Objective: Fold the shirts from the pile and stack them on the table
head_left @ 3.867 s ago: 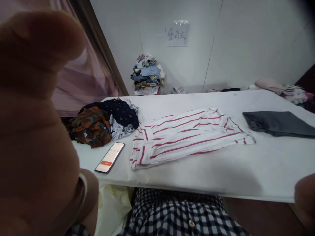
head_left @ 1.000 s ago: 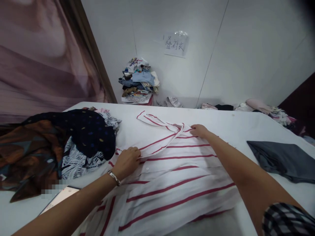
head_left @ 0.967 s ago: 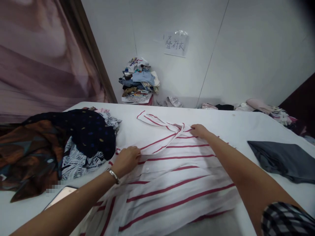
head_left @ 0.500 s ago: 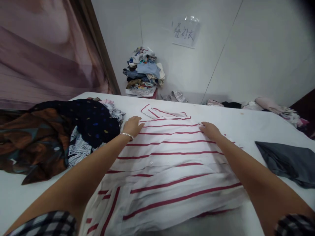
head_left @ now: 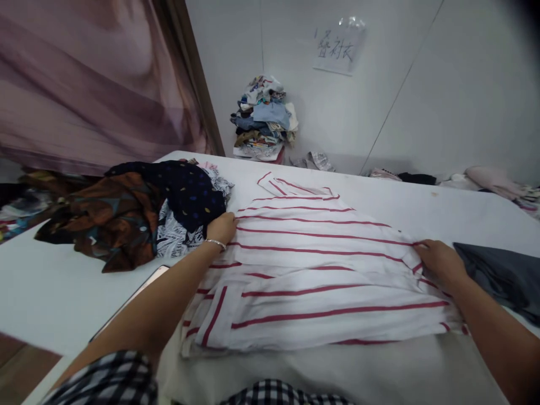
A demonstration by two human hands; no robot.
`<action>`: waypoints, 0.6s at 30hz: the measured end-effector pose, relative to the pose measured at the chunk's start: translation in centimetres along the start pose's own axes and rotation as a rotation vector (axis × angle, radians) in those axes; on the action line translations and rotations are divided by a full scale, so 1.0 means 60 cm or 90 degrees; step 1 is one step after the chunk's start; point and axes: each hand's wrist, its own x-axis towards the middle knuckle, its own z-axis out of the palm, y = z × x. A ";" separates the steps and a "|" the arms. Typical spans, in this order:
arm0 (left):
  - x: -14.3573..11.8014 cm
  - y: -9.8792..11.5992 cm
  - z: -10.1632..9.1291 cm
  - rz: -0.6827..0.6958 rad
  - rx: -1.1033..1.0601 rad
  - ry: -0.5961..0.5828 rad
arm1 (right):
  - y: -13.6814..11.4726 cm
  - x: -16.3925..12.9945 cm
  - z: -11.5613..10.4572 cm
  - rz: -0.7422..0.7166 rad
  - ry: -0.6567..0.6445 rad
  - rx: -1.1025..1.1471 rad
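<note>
Fingers first: the left hand (head_left: 222, 226) lies with its fingers together and flat against the left edge of the striped shirt (head_left: 312, 270), pinching nothing, only pressing the cloth down. The right hand (head_left: 439, 261) is at the shirt's opposite edge, fingers curled onto a fold of fabric there; whether they actually pinch it is not clear from this angle. Judging by that spread, the two hands pin the garment from both sides so that it stays taut and smooth.

The shirt lies flat on the white counter (head_left: 63, 287), right in front of the person. Its long axis runs left to right across the counter, the red stripes running the same way, and the collar (head_left: 291, 187) points away from the person toward the far wall.

Just left of the shirt, touching the left hand's knuckles, sits a heap of dark patterned clothes (head_left: 139, 211). Just right of the shirt, beside the right hand, lies a grey garment (head_left: 502, 275). Beyond the shirt, against the wall, stands a stack of clothes (head_left: 265, 118), with a paper sign (head_left: 335, 49) above it.
</note>
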 end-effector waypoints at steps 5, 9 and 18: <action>-0.004 -0.006 -0.015 -0.009 -0.026 0.008 | -0.013 -0.003 -0.009 0.037 0.033 0.038; -0.075 -0.019 -0.029 0.110 -0.091 0.081 | -0.034 -0.047 -0.041 -0.007 0.080 0.110; -0.289 -0.080 0.025 0.233 -0.101 0.130 | -0.060 -0.281 -0.026 -0.233 0.078 0.295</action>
